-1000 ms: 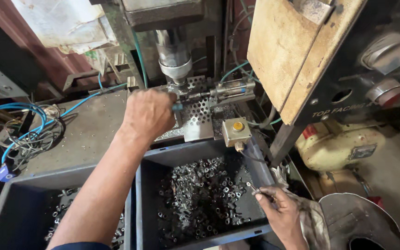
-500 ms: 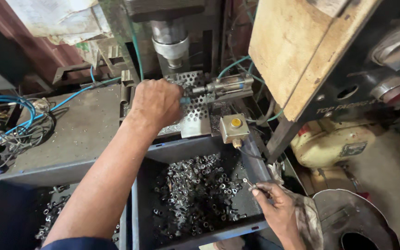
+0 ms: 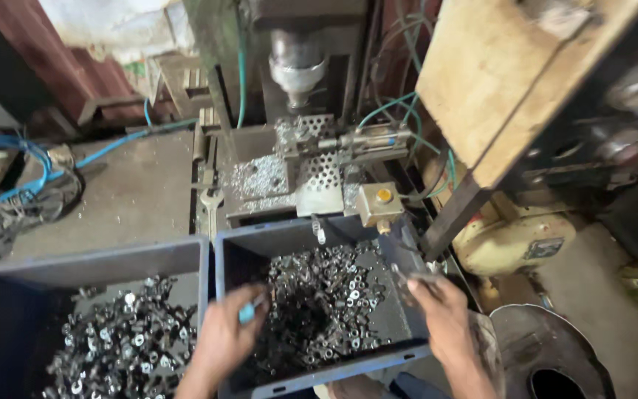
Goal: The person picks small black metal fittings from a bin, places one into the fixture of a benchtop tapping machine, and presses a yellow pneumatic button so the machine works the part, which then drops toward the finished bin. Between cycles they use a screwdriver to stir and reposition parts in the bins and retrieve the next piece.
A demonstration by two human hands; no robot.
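The left hand is lowered over the near left corner of the right bin, fingers curled around a small blue-handled tool; the tool tip points into the bin. The hand is closed on the handle.

The right hand rests at the right wall of the same bin, fingers pinched together on a small dark metal piece held just above the rim. What the piece is cannot be told.

The right bin is dark blue and holds a loose heap of small metal nuts, spread across its floor and thickest at the middle. Touching the bin's left wall stands a second blue bin, also loaded with small metal parts.

Behind the right bin, a yellow-buttoned switch box sits just past its far rim. Further behind stands the press, its round ram pointing down at a perforated metal plate littered with shavings. A wrench lies behind the bin's far left corner, at the edge of the grey tabletop. Blue hoses lie well to the left of the bin. A wooden board leans behind and to the right of it, above a pale yellow motor housing.
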